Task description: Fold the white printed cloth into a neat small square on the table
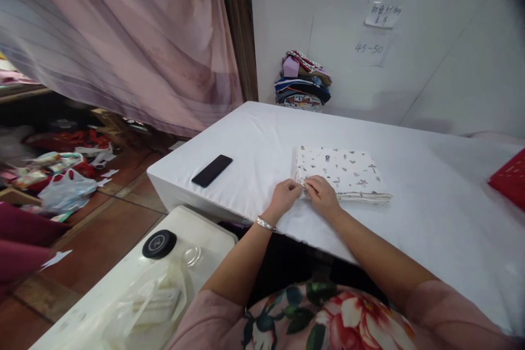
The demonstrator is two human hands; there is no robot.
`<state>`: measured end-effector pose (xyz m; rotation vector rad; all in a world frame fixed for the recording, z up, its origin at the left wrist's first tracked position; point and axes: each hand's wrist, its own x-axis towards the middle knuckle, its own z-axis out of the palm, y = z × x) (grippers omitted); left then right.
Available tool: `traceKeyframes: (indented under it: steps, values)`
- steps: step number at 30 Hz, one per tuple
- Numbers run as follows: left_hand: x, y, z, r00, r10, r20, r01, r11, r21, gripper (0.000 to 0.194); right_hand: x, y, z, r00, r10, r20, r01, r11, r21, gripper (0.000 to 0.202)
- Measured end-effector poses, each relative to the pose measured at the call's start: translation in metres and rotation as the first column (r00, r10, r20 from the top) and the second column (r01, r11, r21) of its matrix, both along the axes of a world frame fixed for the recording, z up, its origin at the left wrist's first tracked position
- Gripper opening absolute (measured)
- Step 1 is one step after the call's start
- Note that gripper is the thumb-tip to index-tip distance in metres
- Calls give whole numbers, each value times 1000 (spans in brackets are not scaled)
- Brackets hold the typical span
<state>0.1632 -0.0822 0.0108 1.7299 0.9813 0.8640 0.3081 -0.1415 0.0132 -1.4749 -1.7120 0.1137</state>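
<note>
A folded white cloth with small printed figures [340, 168] lies flat on the white-covered table [254, 142]. At its near left corner, my left hand [286, 196] pinches the cloth's edge, fingers closed. Close beside it, my right hand [322, 192] has thumb and fingers pressed together on the same corner. The two hands almost meet there. Several layers show along the cloth's near edge, to the right of my right hand. A bracelet circles my left wrist.
A black phone [212, 170] lies left of the cloth. Stacked folded fabrics [303, 82] stand by the wall behind the table. Something red [511, 179] is at the right edge. At lower left, a white surface [205, 227] holds a round black object [159, 244] and clear plastic.
</note>
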Motion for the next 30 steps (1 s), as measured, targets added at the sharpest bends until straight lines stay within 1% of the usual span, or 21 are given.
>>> traceKeyframes:
  steps: [3,6,9,12,14,16,18,20,24,28,30]
  values:
    - [0,1,2,999,-14,43,16,998,-52,17,3,-2,-1,995,57,88,-58,998,8,26]
    - [-2,1,5,995,-52,88,59,995,-84,17,4,-1,-2,989,48,139,-48,999,-4,29]
    - [-5,0,5,988,-75,134,88,991,-96,17,3,2,-1,997,5,81,-3,1000,-22,23]
    - [-10,-5,2,988,-56,146,66,995,-70,22,3,4,-1,1000,-4,-12,4,1000,-15,17]
    - [-12,-11,1,998,-6,55,6,1000,4,24,5,5,-2,998,5,-65,-6,1000,-17,15]
    - [-12,-17,3,993,61,-97,-50,992,112,26,7,6,-3,994,5,-113,-9,1000,-30,14]
    - [-10,-23,5,964,123,-235,-80,980,184,27,7,7,-4,990,1,-138,-7,999,-40,13]
    - [-7,-27,9,927,158,-340,-93,975,201,26,8,7,-2,992,6,-128,-12,999,-46,13]
    - [-1,-31,13,857,192,-479,-93,971,222,25,12,6,9,998,51,-38,-52,998,-30,14]
    - [-2,-32,13,824,165,-543,-18,964,266,26,23,3,23,985,127,118,-125,992,-26,16]
    - [-2,-32,12,814,157,-559,0,963,270,20,26,1,26,966,169,196,-160,985,-59,17]
